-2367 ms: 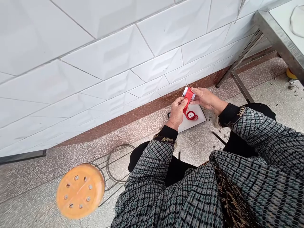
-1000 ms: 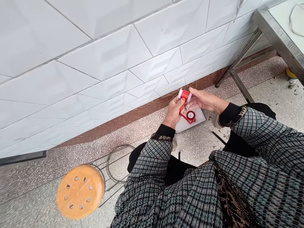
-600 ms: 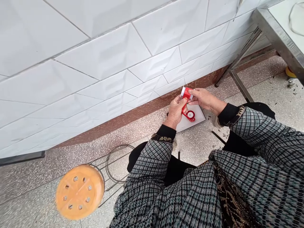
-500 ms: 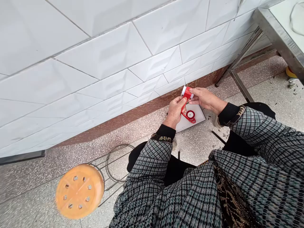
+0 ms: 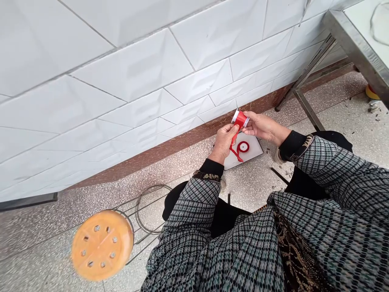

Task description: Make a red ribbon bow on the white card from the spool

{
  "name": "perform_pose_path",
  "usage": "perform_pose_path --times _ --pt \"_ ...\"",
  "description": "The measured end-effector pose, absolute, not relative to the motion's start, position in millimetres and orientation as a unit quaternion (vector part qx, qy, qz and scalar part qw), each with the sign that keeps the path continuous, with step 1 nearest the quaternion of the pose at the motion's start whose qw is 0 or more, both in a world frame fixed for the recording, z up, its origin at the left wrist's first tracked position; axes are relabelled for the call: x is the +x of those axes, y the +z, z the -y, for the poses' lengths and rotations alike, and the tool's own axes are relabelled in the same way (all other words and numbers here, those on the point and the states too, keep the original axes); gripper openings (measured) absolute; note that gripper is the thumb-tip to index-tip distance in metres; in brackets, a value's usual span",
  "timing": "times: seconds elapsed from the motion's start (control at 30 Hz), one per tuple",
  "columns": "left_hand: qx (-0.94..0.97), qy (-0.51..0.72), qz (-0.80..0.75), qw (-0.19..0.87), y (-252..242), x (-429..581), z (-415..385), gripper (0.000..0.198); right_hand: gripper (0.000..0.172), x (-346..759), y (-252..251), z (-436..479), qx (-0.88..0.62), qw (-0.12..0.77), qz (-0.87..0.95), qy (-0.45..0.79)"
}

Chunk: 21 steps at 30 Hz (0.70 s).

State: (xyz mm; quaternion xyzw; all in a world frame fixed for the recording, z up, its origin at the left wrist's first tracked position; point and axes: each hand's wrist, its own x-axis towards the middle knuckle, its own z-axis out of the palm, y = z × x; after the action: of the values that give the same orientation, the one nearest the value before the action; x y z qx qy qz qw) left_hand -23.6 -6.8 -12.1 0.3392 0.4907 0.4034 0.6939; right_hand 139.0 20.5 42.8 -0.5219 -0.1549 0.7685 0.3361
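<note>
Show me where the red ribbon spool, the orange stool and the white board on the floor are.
red ribbon spool [image 5: 240, 119]: head view, its wound red side.
orange stool [image 5: 102, 244]: head view, middle of the seat.
white board [image 5: 256, 149]: head view, bare right part.

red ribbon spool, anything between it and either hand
Nothing visible. The right hand grips the red ribbon spool directly, and the left hand pinches the loose ribbon end coming off it, which curls over the white board.
</note>
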Motion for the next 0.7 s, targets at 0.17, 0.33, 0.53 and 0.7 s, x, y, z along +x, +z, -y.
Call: perform_pose_path --times 0.17,0.33,0.53,0.7 --pt "0.311 0.419 -0.434 0.734 -12.3 -26.2 4.7 0.057 0.026 141.4 41.0 -20.4 -0.485 0.321 0.121 0.804" --pt "0.294 0.418 -0.381 0.771 -12.7 -28.1 6.0 0.069 0.032 141.6 45.6 -18.5 -0.439 0.255 0.090 0.857" --pt "0.268 0.452 -0.406 0.748 -13.9 -24.1 7.4 0.054 0.035 139.3 50.4 -14.4 -0.461 0.263 0.173 0.830" --pt "0.256 0.471 -0.430 0.726 -11.0 -20.0 5.5 0.048 0.018 135.1 48.0 -7.6 -0.514 0.346 0.311 0.720"
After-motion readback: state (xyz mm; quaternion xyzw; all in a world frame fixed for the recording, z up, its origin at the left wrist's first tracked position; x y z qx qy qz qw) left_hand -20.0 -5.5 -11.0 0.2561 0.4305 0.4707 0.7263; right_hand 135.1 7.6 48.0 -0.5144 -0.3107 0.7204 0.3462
